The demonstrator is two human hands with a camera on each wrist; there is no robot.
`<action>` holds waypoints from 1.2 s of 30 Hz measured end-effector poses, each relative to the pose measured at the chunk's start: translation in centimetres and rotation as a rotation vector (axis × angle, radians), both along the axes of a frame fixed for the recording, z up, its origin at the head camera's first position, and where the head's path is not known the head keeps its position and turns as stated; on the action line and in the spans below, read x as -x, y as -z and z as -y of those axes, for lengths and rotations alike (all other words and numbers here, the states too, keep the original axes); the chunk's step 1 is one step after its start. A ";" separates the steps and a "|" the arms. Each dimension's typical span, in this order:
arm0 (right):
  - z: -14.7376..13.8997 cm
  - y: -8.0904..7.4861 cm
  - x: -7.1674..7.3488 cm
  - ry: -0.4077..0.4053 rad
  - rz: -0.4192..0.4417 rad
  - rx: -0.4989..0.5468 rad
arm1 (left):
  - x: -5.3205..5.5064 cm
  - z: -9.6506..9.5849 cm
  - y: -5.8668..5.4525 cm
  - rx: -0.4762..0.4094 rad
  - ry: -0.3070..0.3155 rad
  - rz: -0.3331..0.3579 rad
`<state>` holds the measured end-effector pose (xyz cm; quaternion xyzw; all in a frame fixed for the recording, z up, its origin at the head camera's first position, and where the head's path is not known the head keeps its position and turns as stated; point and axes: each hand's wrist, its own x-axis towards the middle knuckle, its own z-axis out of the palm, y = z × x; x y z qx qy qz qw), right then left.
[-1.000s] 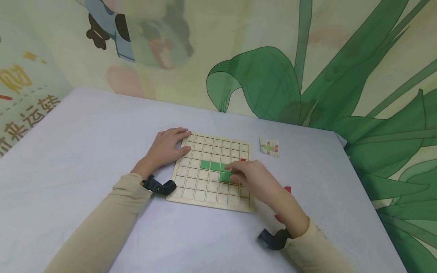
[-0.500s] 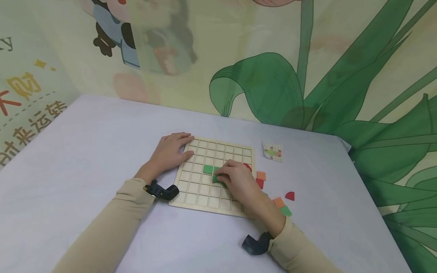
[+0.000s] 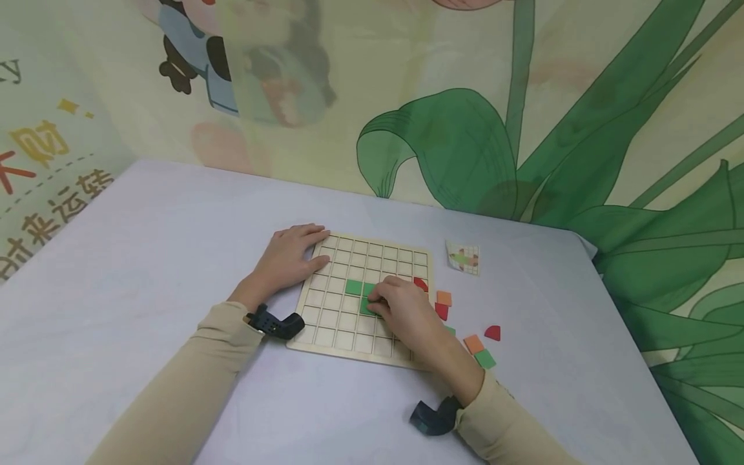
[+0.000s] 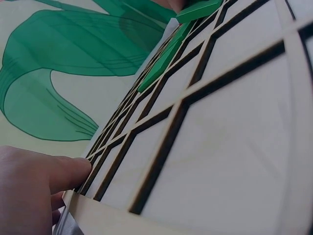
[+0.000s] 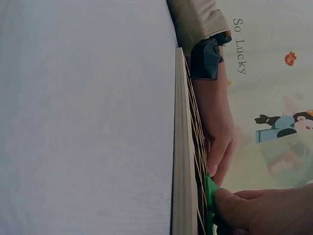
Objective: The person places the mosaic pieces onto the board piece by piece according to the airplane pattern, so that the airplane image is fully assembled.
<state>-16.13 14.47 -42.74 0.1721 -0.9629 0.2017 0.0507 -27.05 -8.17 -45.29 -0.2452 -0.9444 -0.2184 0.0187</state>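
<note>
A wooden grid board (image 3: 331,319) lies on the white-covered table. My left hand (image 3: 286,259) rests at its left edge, thumb and fingers extended over the rim. Over the board's middle, my right hand (image 3: 408,312) pinches a green square tile (image 3: 367,306); in the left wrist view this green tile (image 4: 199,11) looks tilted above the grid. A flat green tile (image 3: 354,287) sits in the row just behind, with more green beside it partly covered by the fingers. Near the right edge a red quarter-round tile (image 3: 421,284) lies on the board.
Right of the board lie loose tiles: an orange tile (image 3: 444,298), a red tile (image 3: 442,311), another orange tile (image 3: 473,343), a green tile (image 3: 485,358) and a red quarter-round piece (image 3: 493,332). A small pattern card (image 3: 464,258) lies behind them. A printed backdrop (image 3: 302,148) stands behind the table.
The right hand has shifted left and slightly forward over the green tiles, uncovering the loose pieces at the right. During the last half second it barely moves. The left hand stays on the board's edge.
</note>
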 end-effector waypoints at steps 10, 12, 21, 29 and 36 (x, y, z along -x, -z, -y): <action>-0.2 -0.8 -0.3 -0.109 0.050 -0.063 | 0.1 0.0 -0.1 0.000 0.004 0.007; -0.7 -1.3 -0.3 -0.154 0.104 -0.079 | 0.1 0.0 -0.2 -0.003 0.008 0.008; -5.4 -4.9 -1.0 0.022 0.492 -0.329 | 0.1 0.0 -0.2 -0.006 0.015 0.009; -6.6 -5.4 -1.4 0.167 0.633 -0.468 | 0.2 0.2 0.0 -0.011 0.015 0.006; -6.3 -4.9 -1.4 0.212 0.610 -0.491 | 0.2 0.2 0.0 -0.022 0.021 0.008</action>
